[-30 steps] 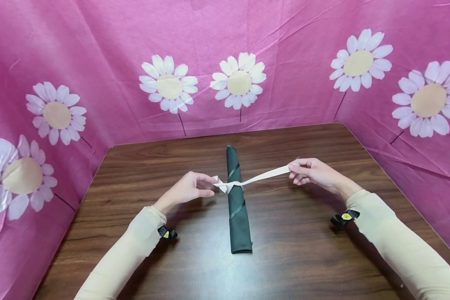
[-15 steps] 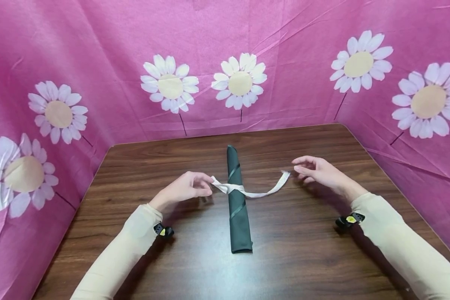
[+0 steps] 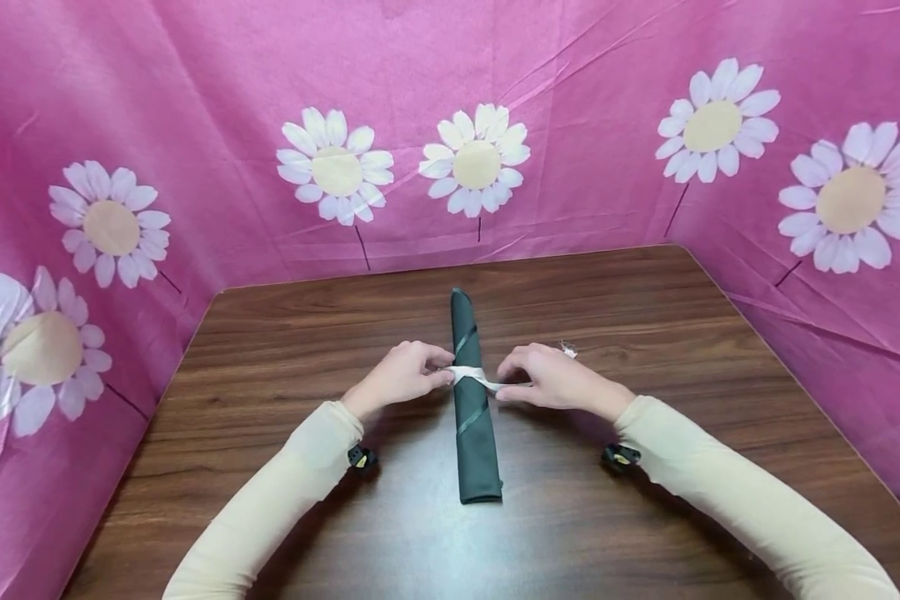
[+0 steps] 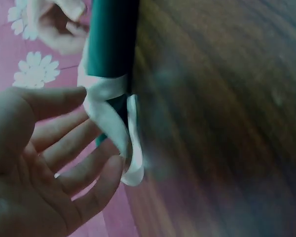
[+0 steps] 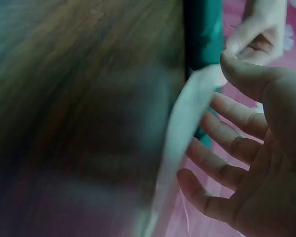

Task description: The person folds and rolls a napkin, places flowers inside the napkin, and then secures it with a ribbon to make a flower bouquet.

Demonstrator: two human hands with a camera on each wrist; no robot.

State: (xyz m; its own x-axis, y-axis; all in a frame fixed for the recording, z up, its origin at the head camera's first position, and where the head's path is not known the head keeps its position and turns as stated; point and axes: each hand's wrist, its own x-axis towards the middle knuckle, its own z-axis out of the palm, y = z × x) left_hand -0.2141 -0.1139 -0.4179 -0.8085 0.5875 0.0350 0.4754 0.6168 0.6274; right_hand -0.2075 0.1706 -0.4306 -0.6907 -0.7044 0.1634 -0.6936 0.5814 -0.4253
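Note:
A dark green rolled cloth (image 3: 478, 450) lies lengthwise on the wooden table, with narrow diagonal bands along it. Around its middle goes a white fabric ribbon (image 3: 467, 372), crossed over itself on top. My left hand (image 3: 401, 375) is at the roll's left side, fingers spread and relaxed; in the left wrist view its thumb tip is by the crossing and a ribbon loop (image 4: 134, 173) hangs by the fingertips. On the other side, my right hand (image 3: 551, 379) has thumb and fingers apart around the ribbon's right tail (image 5: 180, 118). The tail's frayed end (image 3: 567, 350) shows behind that hand.
The brown wood-grain table (image 3: 307, 317) is bordered by a pink curtain (image 3: 570, 183) with white daisies at the back and sides. A black wrist device is strapped at each cream sleeve (image 3: 690, 442).
The right hand let go of the ribbon's tail, which dropped to the table, then moved left to beside the roll. The left hand moved slightly right, closer to the ribbon's crossing.

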